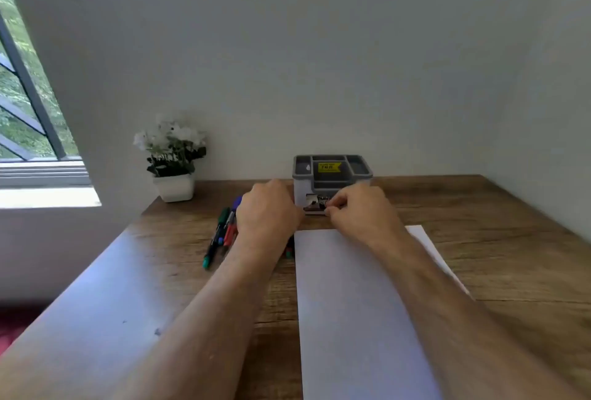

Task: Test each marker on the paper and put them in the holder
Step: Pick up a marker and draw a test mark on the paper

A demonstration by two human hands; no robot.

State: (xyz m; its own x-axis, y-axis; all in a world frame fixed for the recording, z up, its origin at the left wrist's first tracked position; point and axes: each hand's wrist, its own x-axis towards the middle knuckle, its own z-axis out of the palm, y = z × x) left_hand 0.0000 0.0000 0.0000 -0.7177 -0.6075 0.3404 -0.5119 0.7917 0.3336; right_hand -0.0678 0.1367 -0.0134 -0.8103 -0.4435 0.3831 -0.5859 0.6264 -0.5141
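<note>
Several markers with green, red, blue and purple parts lie in a loose pile on the wooden desk, left of a white sheet of paper. My left hand hovers knuckles-up over the right side of the pile, its fingers curled downward and hidden. A grey holder with several compartments and a yellow sticker stands at the back by the wall. My right hand is at the holder's front face, thumb and forefinger pressed together; what they pinch is too small to make out.
A white pot of white flowers stands at the back left of the wooden desk. A window is at the far left. The wall closes the desk's back and right side.
</note>
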